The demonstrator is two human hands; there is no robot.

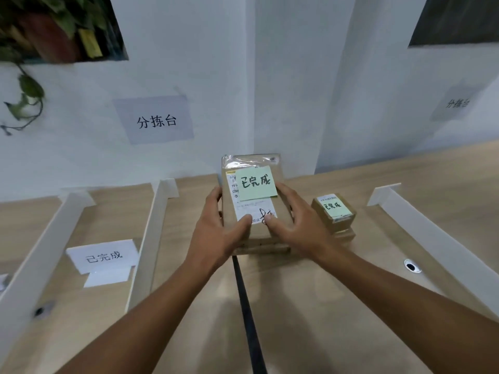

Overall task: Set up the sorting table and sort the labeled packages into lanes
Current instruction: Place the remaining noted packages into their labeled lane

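Head view: our left hand (216,228) and right hand (293,225) grip the brown package (253,206) near the table's (297,306) back edge, and swinging it right could bump the small box (333,211).

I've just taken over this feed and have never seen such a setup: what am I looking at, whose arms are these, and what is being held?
There is no machine: a person works with bare hands, and the single picture comes from a camera worn on their head, looking forward and down. The left hand and right hand grip a flat brown package from both sides, thumbs on top. Its green note reads 已完成. Right of it stands a small box with the same note. On the wooden table, white dividers mark lanes. One lane at the left has a sign reading 已完成. The wall sign reads 分拣台.
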